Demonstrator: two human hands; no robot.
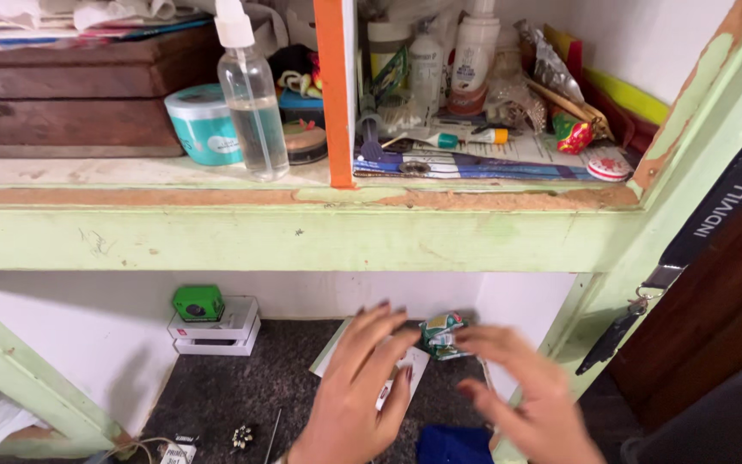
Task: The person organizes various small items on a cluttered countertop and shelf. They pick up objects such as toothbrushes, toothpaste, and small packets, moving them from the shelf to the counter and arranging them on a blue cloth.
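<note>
A clear spray bottle point(252, 103), partly filled with clear liquid, stands upright on the upper shelf point(130, 176) beside a teal tub point(203, 125) with its lid on. On the dark lower shelf point(242, 387), a crumpled green-and-white packet point(441, 333) lies at the fingertips of both hands, its long axis unclear in the blur. The left hand point(358, 395) is spread wide over a white paper point(410, 365); the right hand point(530, 391), fingers loosely open, touches the packet.
</note>
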